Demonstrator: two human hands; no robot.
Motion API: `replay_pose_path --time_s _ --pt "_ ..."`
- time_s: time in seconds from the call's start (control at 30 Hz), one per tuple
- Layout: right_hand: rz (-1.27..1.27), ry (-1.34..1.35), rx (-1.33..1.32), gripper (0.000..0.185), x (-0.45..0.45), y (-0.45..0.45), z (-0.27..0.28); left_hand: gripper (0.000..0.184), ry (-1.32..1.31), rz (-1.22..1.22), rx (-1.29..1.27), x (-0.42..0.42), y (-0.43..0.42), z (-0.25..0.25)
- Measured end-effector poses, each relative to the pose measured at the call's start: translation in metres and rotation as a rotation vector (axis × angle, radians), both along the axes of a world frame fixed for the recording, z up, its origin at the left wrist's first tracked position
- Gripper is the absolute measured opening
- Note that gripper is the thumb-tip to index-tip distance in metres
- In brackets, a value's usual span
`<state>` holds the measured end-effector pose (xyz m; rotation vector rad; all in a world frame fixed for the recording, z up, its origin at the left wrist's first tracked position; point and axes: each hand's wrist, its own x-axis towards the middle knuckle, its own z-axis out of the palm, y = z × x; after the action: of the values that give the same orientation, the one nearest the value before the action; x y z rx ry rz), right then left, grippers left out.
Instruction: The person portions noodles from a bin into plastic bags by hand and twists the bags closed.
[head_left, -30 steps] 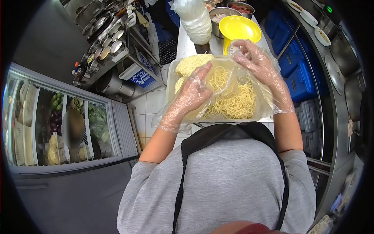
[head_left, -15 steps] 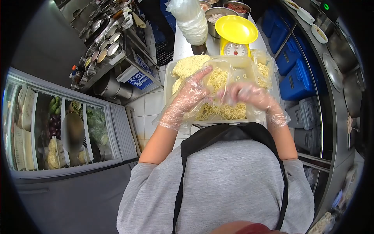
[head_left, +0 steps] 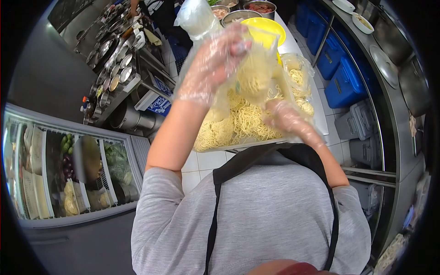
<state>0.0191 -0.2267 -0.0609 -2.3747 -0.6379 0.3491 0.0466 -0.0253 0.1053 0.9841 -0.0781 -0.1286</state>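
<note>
Both hands wear clear plastic gloves. My left hand (head_left: pixel 217 59) is raised and closed on the top of a clear bag of noodles (head_left: pixel 254 75), which hangs in front of the yellow scale pan (head_left: pixel 266 28). Low at the right side of the tray (head_left: pixel 220 147), my right hand (head_left: pixel 288 118) is at the loose noodles (head_left: pixel 250 120); it is blurred, and its fingertips are hard to make out. Bundled noodles (head_left: pixel 214 133) lie at the tray's left. Another clear bag with noodles (head_left: pixel 297 75) rests beside the tray's right edge.
Metal bowls of food (head_left: pixel 260 7) and a wrapped stack in plastic (head_left: pixel 196 20) stand farther back. Blue bins (head_left: pixel 343 85) line the right. A glass-topped fridge (head_left: pixel 78 172) and a rack of pans (head_left: pixel 117 68) are at the left. Part of another person (head_left: pixel 160 16) shows behind.
My left hand has risen from the tray with the bag of noodles, now in front of the scale. My right hand has moved to the tray's right side. The view has shifted.
</note>
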Motion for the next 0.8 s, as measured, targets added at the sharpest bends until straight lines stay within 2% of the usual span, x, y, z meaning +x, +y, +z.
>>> replay_pose_path --time_s 0.07,0.1,0.13,0.17,0.2,0.27,0.37,0.4,0.47,0.5,0.53,0.57,0.63,0.8 --pt "0.213 -0.377 -0.101 0.044 -0.017 0.011 -0.019 0.043 -0.181 -0.126 -0.052 0.043 0.004 -0.002" --pt "0.203 -0.377 -0.099 0.044 -0.016 0.012 -0.017 0.044 -0.269 -0.192 -0.084 0.064 0.006 -0.003" --pt "0.221 -0.286 -0.086 0.048 -0.012 0.013 -0.015 0.017 -0.293 -0.11 -0.106 0.081 0.0 0.008" --pt "0.24 -0.194 -0.072 0.052 -0.01 0.012 -0.014 0.009 -0.318 -0.026 -0.129 0.094 -0.005 0.015" --pt "0.234 -0.194 -0.07 0.052 -0.008 0.01 -0.018 0.009 -0.318 -0.033 -0.127 0.104 -0.009 0.017" --pt "0.239 -0.23 0.005 0.051 -0.005 0.006 -0.031 0.015 -0.369 0.133 0.028 0.121 -0.017 0.02" --pt "0.23 -0.26 -0.014 0.049 -0.006 0.008 -0.03 0.015 -0.359 0.064 -0.055 0.173 -0.011 -0.016" --pt "0.226 -0.262 -0.013 0.049 -0.005 0.007 -0.031 0.008 -0.256 0.148 -0.065 0.178 -0.017 -0.03" --pt "0.242 -0.299 0.033 0.046 -0.004 0.006 -0.037 0.008 -0.303 0.124 -0.029 0.159 -0.026 -0.028" --pt "0.238 -0.295 0.036 0.046 -0.005 0.006 -0.037 0.012 -0.346 0.104 0.004 0.143 -0.031 -0.026" --pt "0.234 -0.29 0.048 0.045 -0.005 0.005 -0.035 0.028 -0.362 0.167 0.153 0.128 -0.038 -0.017" --pt "0.232 -0.285 0.061 0.044 -0.005 0.005 -0.033 0.028 -0.359 0.165 0.156 0.128 -0.037 -0.019" --pt "0.231 -0.297 0.056 0.044 -0.005 0.005 -0.033 0.038 -0.438 -0.003 0.224 0.129 -0.027 -0.025" --pt "0.219 -0.336 0.085 0.044 -0.004 0.006 -0.036 0.041 -0.386 0.082 0.325 0.136 -0.021 -0.033"
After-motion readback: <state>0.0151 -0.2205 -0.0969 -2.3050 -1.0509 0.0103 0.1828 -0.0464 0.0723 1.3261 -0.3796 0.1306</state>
